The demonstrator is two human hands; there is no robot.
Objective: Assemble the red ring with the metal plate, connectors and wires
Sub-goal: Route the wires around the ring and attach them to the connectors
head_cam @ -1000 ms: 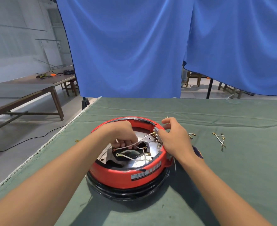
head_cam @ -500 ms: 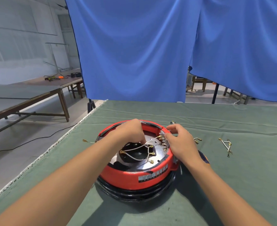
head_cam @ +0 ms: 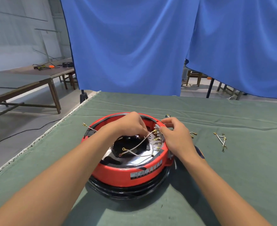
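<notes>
Loose wire [head_cam: 90, 127]: pale, thin, brass terminal at its outer end; lies on the cloth outboard of the left forearm, running in toward the ring's rim.

Left hand [head_cam: 131, 123]: forearm bare, reaching in from the lower left, wrist arched over the ring. Fingers curled down and pinched together on the upper end of a white wire [head_cam: 138, 144], just beside the right-hand fingertips.

Red ring [head_cam: 128, 172]: glossy moulded plastic, round, with a printed label on its near wall; sits on a black base [head_cam: 126, 190] on the table [head_cam: 232, 176], directly below both hands.

Metal plate [head_cam: 139, 160]: bright, reflective, flat, seated inside the ring below the left fingers; a dark round opening at its centre. The white wire sags across it from the pinch, ending in a brass ring terminal.

Connectors [head_cam: 157, 139]: column of small brass tabs on the inner right wall of the ring, between the two sets of fingertips.

Right hand [head_cam: 177, 137]: forearm bare, entering from the lower right, palm down over the ring's right rim. Thumb and forefinger closed on the upper end of the connector strip; remaining fingers loosely bent.

Spare wires [head_cam: 222, 141]: short pale leads with brass ends, lying on the matte green cloth well outboard of the right hand.
</notes>
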